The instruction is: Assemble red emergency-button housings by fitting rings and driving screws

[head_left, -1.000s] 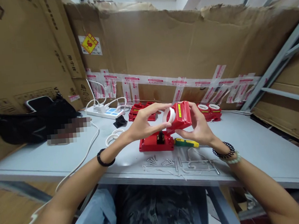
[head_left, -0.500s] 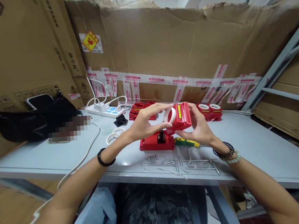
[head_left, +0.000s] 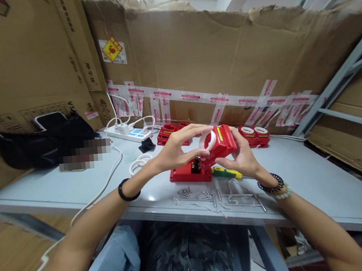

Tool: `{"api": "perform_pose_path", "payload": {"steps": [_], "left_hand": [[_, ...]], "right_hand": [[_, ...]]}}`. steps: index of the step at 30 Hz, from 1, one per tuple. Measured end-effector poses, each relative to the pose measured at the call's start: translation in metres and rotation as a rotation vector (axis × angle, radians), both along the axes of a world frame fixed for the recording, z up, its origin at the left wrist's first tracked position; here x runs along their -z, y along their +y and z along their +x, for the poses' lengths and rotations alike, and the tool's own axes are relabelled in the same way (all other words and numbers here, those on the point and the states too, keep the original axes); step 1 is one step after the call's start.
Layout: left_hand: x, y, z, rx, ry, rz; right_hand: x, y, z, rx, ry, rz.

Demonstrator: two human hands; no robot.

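Note:
Over the table I hold up a red plastic housing [head_left: 226,142] with a yellow label on top. My right hand [head_left: 239,154] grips it from the right, fingers behind and thumb below. A white ring [head_left: 210,140] sits at the round opening on its left side. My left hand [head_left: 182,146] is closed around that ring with fingers above and thumb below. Beneath them lies a red base [head_left: 187,172] bearing a small black part with brass-coloured terminals [head_left: 196,166]. A green and yellow screwdriver handle [head_left: 227,172] lies beside the base, partly under my right hand.
Several screws [head_left: 185,193] and thin metal rods [head_left: 239,195] lie along the front edge. Loose white rings [head_left: 137,167], a black part [head_left: 146,145] and a power strip [head_left: 129,132] are left. More red housings [head_left: 253,136] stand behind, before a cardboard wall [head_left: 193,51].
The red housing has tipped a little and shifted slightly right, with its ring opening turned more toward me. Both hands keep their hold.

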State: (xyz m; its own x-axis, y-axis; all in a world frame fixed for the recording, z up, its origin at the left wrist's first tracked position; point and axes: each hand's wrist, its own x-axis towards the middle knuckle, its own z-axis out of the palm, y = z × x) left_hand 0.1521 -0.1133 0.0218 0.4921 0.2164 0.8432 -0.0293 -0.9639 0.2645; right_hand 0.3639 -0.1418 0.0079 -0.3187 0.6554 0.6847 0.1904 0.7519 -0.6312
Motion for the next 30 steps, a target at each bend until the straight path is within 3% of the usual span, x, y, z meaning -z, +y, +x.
{"api": "perform_pose_path", "payload": {"steps": [9, 15, 20, 22, 27, 30], "left_hand": [[-0.0041, -0.0025, -0.0050, 0.052, 0.064, 0.049], [-0.0058, -0.0040, -0.0094, 0.121, 0.136, -0.005], [-0.0049, -0.0045, -0.0087, 0.169, 0.124, -0.058], [-0.0048, -0.0055, -0.0074, 0.136, 0.097, -0.083], [-0.0045, -0.0081, -0.0035, -0.090, -0.015, -0.067], [-0.0052, -0.0088, -0.0032, -0.110, 0.012, -0.091]], "right_hand": [[0.0013, 0.0042, 0.0029, -0.037, 0.014, -0.021], [0.0059, 0.0087, 0.0050, -0.046, 0.016, -0.125], [0.0052, 0.0083, 0.0036, -0.081, 0.055, -0.106], [0.0038, 0.0075, 0.0026, -0.077, 0.088, -0.084], [0.0025, 0.0060, 0.0016, -0.050, 0.077, -0.062], [0.0035, 0.0058, 0.0023, -0.051, 0.061, -0.054]]}}
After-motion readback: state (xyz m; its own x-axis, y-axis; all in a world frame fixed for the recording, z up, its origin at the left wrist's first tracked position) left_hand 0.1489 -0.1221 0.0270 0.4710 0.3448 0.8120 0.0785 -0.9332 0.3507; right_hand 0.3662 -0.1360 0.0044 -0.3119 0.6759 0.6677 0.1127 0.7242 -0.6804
